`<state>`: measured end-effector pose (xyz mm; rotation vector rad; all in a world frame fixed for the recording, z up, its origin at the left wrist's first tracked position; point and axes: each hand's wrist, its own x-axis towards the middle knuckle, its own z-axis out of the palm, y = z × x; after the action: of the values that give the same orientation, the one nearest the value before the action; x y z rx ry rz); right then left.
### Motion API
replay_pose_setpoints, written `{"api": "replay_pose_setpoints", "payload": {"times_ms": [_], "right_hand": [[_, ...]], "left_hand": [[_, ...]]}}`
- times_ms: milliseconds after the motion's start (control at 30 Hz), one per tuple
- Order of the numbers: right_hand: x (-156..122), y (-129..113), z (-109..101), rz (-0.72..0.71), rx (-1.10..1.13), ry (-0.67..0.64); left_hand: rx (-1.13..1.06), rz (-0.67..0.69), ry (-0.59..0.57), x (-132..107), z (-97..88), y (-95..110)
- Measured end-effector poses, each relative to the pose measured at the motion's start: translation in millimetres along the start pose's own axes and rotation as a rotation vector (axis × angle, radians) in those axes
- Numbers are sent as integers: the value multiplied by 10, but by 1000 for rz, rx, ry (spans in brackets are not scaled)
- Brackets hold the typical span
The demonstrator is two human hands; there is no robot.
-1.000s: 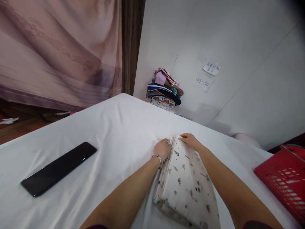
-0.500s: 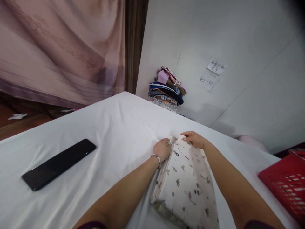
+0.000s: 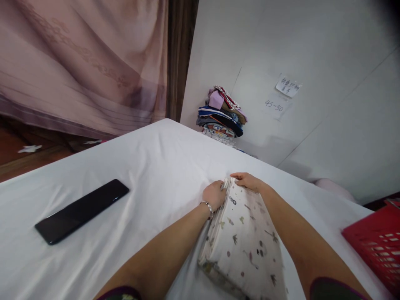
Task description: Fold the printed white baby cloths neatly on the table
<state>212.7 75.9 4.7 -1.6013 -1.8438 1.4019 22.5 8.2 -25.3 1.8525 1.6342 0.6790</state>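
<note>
- Lying on the white tablecloth (image 3: 156,175), left: black smartphone (image 3: 83,211), well apart from the hands.
- Left hand (image 3: 214,195), silver bracelet (image 3: 207,207) behind it: curled round the layered edge of the folded printed fabric (image 3: 243,237), gripping near the far corner. Best used as anchor, I'd say: firm, steady pressure so the plies don't slide.
- Clothes stack (image 3: 221,111): beyond the tablecloth, by the wall (image 3: 250,46).
- Folded printed fabric: near side of the tablecloth, plies visible along its left. Looks like edge-squaring; I'd match corners first, then smooth toward the body.
- Right hand (image 3: 246,180): apparently pinching the far edge, just beside the left hand. Light tension should do; a hard pull could skew the fold.
- Red basket (image 3: 364,233): far right, cut off by frame.
</note>
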Motion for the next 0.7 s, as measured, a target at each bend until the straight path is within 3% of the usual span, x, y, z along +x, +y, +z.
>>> {"api": "replay_pose_setpoints", "payload": {"times_ms": [267,467,567,700], "right_hand": [[-129,-41,-124,-59,31,-32],[-416,-465,-194,-21,218,-189],[-375,-597,-120,65,212,-231],[-167,-499,-61,78,170,-284]], "left_hand": [[-5,-1,-7,-2,5,-5],[-112,-63,-37,11,-64,35],[-176,-94,1,17,-97,46],[-174,-99,3,9,-88,53]]}}
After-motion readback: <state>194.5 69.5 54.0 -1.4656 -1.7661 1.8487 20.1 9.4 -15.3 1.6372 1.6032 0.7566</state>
